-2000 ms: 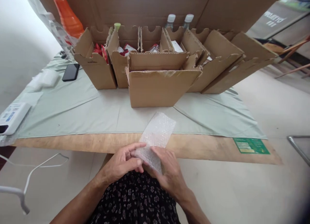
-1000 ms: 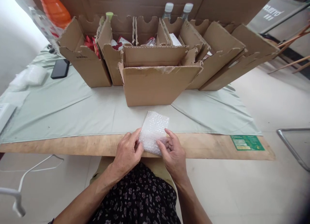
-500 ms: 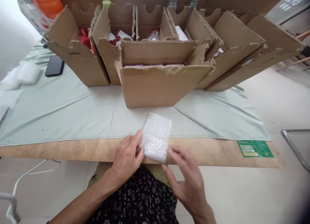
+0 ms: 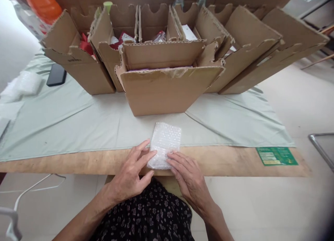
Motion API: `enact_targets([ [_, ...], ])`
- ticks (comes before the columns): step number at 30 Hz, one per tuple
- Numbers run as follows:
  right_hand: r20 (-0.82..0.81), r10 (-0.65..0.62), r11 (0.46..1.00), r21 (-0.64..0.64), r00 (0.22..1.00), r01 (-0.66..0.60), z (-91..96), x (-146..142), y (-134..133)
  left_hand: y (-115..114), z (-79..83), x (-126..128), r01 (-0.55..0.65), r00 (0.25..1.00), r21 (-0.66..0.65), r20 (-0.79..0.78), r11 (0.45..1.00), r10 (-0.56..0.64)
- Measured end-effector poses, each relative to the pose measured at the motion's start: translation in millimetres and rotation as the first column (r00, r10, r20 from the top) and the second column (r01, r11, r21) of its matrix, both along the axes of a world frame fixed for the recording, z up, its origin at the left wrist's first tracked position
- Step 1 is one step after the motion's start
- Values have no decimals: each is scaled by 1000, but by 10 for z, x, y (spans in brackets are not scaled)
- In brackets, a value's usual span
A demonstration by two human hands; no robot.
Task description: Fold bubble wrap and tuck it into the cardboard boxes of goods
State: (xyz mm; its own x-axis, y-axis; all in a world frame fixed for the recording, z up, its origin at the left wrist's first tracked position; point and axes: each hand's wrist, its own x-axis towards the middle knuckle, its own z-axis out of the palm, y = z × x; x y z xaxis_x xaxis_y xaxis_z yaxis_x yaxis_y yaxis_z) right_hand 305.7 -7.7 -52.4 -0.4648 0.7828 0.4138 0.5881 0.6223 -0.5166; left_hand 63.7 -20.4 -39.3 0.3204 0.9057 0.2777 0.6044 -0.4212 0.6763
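**Bubble-wrapped packet pressed under both hands at the near edge**

A small bubble-wrap packet point(image 4: 165, 143) is seen lying on the surface point(image 4: 78, 162), partly on the pale green cloth point(image 4: 78, 119) and partly on the bare wooden strip along the near edge. The packet is touched by the left hand point(image 4: 130, 176) at its near left side, with the fingers point(image 4: 146, 154) stretched out and laid against it. The near right corner is touched by the right hand point(image 4: 189, 178), whose fingertips point(image 4: 174, 157) are rested flat on the wrap. Neither grip is closed: both are released, and the packet is pressed rather than grasped.

Just beyond the packet, an open cardboard box point(image 4: 164, 91) is stood on the cloth, its front flap tipped toward the near side. Behind it a row of cardboard bins point(image 4: 78, 74) is ranged from left to right, and red and white packets are visible in the left ones. A black phone point(image 4: 56, 75) is laid on the cloth at the far left, near a pile of bubble wrap point(image 4: 26, 83). An orange bottle point(image 4: 43, 4) is stood at the far left corner. A green label point(image 4: 276, 156) is seen on the wooden strip well to the right. A dark floral garment point(image 4: 146, 216) is visible below the hands.
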Motion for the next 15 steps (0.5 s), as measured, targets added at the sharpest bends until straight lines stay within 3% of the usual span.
enact_targets([
  [5, -117, -89, 985, -161, 989, 70, 46, 36, 41, 89, -63, 113, 15, 998, 20, 61, 1000, -17],
  [11, -195, -137, 956, -284, 971, 78, 0, 107, 68, 197, -34, 154, -70, 994, -73, 81, 995, 76],
  [15, -195, -280, 924, -320, 940, 209, -60, 55, 66, 230, -27, 180, -159, 985, -156, 42, 975, 168],
])
